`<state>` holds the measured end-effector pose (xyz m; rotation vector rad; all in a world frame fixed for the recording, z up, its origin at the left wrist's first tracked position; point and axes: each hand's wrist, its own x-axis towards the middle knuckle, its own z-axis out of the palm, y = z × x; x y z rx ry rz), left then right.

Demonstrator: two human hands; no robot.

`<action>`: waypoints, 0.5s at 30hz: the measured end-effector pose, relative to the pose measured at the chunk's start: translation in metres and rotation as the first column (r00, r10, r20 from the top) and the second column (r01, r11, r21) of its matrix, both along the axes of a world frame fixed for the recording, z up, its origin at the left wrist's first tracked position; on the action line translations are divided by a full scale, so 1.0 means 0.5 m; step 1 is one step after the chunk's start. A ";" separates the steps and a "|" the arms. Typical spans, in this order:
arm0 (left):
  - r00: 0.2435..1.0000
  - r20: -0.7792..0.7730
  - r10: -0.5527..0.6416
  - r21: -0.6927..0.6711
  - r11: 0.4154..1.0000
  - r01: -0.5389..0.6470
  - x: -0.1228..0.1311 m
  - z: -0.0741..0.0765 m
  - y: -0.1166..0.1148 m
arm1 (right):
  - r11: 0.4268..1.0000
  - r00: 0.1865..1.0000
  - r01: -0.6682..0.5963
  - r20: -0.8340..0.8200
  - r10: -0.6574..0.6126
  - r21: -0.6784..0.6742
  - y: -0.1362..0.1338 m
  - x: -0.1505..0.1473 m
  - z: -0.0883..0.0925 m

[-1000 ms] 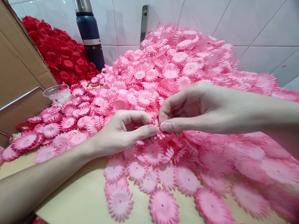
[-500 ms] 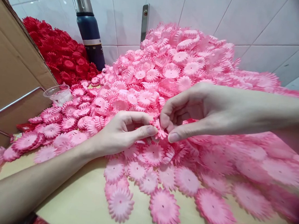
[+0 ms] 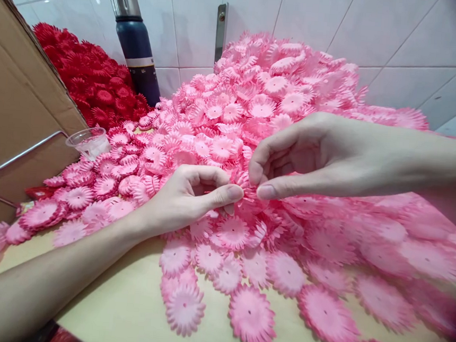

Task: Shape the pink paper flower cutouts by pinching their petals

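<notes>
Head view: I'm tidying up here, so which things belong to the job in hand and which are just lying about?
Seemingly in use:
pink flower piece in left hand
pink petal discs around

Apparently lying about:
red petal discs
blue steel-capped bottle
clear plastic cup
brown cardboard

I see glossy, smooth wall tiles (image 3: 317, 19); bottle (image 3: 137, 40) with matt dark body, polished metal cap (image 3: 125, 2); shiny metal bracket (image 3: 220, 32); matt cardboard (image 3: 21, 68); clear plastic cup (image 3: 81, 146); matt, cloth-like pink petal discs (image 3: 251, 303); smooth tabletop (image 3: 129, 300).
</notes>
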<state>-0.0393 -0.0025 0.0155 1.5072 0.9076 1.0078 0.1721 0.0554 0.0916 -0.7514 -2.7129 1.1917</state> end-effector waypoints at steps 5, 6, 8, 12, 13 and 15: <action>1.000 -0.007 0.011 0.010 1.000 -0.011 -0.001 -0.002 0.002 | 0.997 1.000 -0.014 0.025 0.012 0.072 -0.004 -0.007 -0.005; 1.000 -0.014 0.008 0.011 1.000 -0.008 -0.002 -0.002 0.002 | 0.996 0.999 -0.026 0.021 0.025 0.084 -0.004 -0.009 -0.008; 1.000 -0.021 0.007 0.018 1.000 -0.006 -0.003 -0.003 0.003 | 0.994 0.999 -0.045 0.023 0.043 0.096 -0.003 -0.010 -0.011; 1.000 0.003 -0.007 0.027 1.000 0.007 -0.003 -0.002 0.003 | 0.997 0.998 -0.032 0.051 0.029 0.065 -0.004 -0.008 -0.008; 1.000 0.010 -0.012 0.028 1.000 0.012 -0.003 -0.002 0.004 | 0.998 0.998 -0.026 0.060 0.023 0.059 -0.005 -0.007 -0.007; 1.000 0.023 -0.019 0.033 0.999 0.018 -0.004 -0.003 0.004 | 0.998 0.997 -0.016 0.073 0.011 0.062 -0.006 -0.007 -0.007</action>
